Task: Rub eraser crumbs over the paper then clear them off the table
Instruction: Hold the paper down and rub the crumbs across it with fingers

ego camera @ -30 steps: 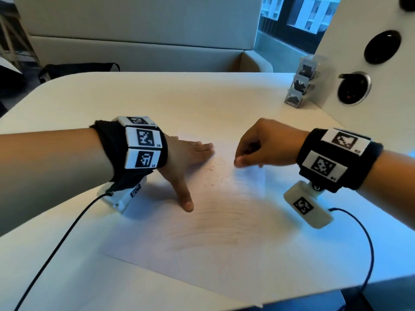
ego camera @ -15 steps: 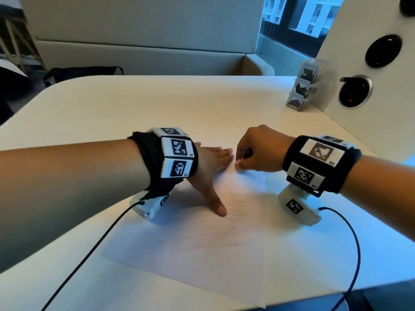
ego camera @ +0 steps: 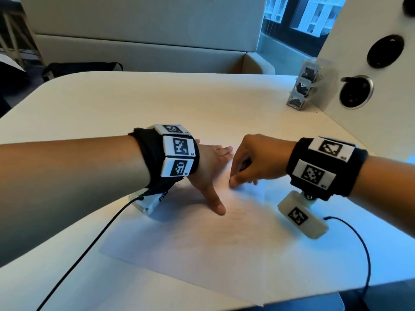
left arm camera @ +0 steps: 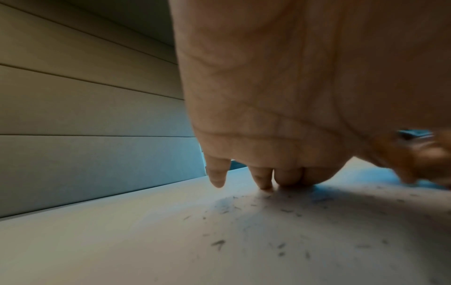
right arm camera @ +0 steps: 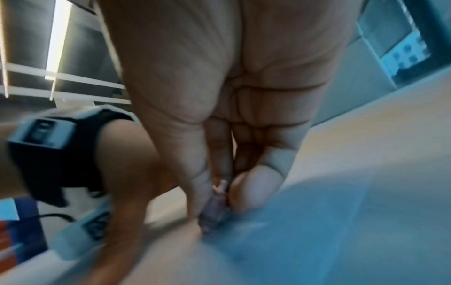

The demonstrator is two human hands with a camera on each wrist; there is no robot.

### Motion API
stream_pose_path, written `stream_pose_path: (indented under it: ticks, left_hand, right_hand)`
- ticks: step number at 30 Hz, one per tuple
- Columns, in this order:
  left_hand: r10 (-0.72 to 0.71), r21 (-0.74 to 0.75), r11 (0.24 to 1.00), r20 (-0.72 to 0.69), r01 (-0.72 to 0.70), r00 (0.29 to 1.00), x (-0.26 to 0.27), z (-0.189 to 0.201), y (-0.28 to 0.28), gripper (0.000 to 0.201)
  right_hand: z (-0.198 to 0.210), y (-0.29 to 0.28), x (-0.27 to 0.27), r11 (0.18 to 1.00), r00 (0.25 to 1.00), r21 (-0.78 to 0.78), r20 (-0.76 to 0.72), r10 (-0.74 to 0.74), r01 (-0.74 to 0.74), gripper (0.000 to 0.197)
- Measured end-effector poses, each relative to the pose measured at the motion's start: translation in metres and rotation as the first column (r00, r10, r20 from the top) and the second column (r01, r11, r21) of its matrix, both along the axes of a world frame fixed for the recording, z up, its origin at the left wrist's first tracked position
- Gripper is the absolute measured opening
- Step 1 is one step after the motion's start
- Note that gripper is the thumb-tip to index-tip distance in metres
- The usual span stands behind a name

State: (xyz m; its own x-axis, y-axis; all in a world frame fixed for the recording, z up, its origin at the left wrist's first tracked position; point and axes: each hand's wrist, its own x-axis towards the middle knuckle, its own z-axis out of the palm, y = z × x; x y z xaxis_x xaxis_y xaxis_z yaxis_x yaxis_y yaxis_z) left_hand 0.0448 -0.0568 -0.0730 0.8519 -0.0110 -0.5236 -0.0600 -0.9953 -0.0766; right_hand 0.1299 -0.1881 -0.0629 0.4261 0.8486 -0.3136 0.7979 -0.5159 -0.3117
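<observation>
Eraser pinched in my right hand, rubbing the paper; my left hand presses it flat, fingers straight.

Table far half open; stacked clear boxes beside socket panel block right corner.

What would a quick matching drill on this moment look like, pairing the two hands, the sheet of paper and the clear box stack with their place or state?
Column 1
1. left hand
2. right hand
3. white sheet of paper
4. clear plastic stack of small boxes

Column 2
A. stands at the table's far right, beside the white panel
B. lies flat on the white table, under both hands
C. fingers pinch a small greyish eraser against the sheet
D. fingers spread flat, pressing the sheet down among dark eraser crumbs

Pairs: 1-D, 2-C, 3-B, 4-A
</observation>
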Motion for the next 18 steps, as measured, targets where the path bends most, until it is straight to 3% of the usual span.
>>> stream_pose_path:
  ticks: [4,9,14,18]
  left_hand:
    - [-0.004,0.029,1.0,-0.031,0.005,1.0,0.001,0.0,0.001,0.135]
    - [0.01,0.005,1.0,0.004,-0.01,1.0,-0.001,-0.002,0.0,0.135]
    - [0.003,0.011,1.0,-0.042,-0.002,0.999,0.002,-0.002,0.003,0.137]
    - [-0.005,0.01,1.0,-0.024,0.005,1.0,0.0,-0.001,0.001,0.136]
  right_hand:
    - [0.001,-0.002,0.017,0.99,0.985,0.078,0.115,-0.127,0.118,0.015]
    - [0.0,-0.006,-0.007,0.999,0.995,-0.029,-0.103,0.016,-0.019,0.014]
    - [0.0,-0.006,0.021,0.988,0.987,0.084,0.086,-0.136,0.129,0.014]
    - [0.002,-0.012,0.005,0.999,0.997,-0.036,-0.078,-0.018,0.015,0.014]
